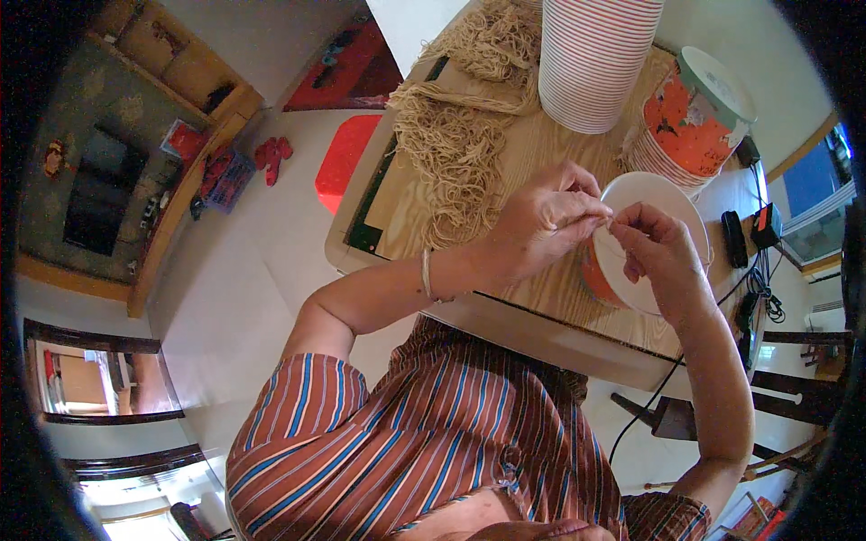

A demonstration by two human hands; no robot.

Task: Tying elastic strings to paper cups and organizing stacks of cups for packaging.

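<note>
A white-lined paper bucket (663, 194) with an orange outer wall stands on the wooden table. My left hand (555, 216) reaches over its left rim, thumb and forefinger pinched together. Facing it above the bucket's mouth, my right hand (657, 245) has its fingertips pinched too. The fingertips of both hands nearly meet on a thin pale string, mostly hidden by the fingers. Left of the bucket lies a tangled heap of tan strings (451, 167), with more piled toward the far edge.
A tall stack of white paper buckets (597, 63) rises behind my hands. Beside it stands another stack of orange buckets (690, 122) with torn paper on top. Black cables and adapters (767, 225) lie along the right edge. A red stool (347, 162) is left of the table (541, 320).
</note>
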